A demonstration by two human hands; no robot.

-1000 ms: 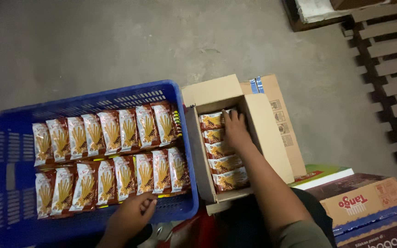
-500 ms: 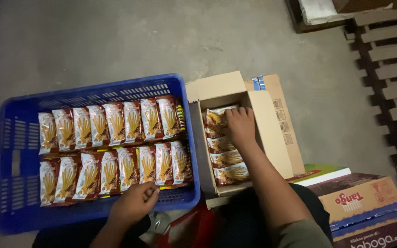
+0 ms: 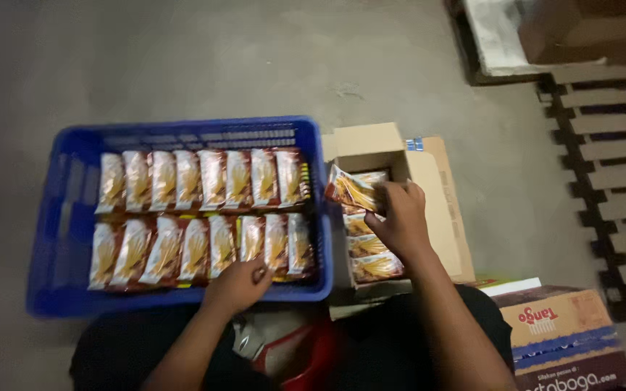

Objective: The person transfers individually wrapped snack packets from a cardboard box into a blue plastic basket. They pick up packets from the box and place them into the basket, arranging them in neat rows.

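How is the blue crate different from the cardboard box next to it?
The blue crate is plastic with slotted walls; the cardboard box is brown with plain walls and open flaps. The blue crate is wider and holds two long rows of snack packets; the cardboard box is narrower and shows one short stack. The left hand rests at the crate's near edge; the right hand lifts a packet over the box. Both sit on the floor holding similar packets.

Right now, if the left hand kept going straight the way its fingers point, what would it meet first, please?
The left hand rests at the near edge of the blue crate, fingers pointing up and away. It would first meet the near row of snack packets, probably the ones toward its right end; depth is hard to judge.
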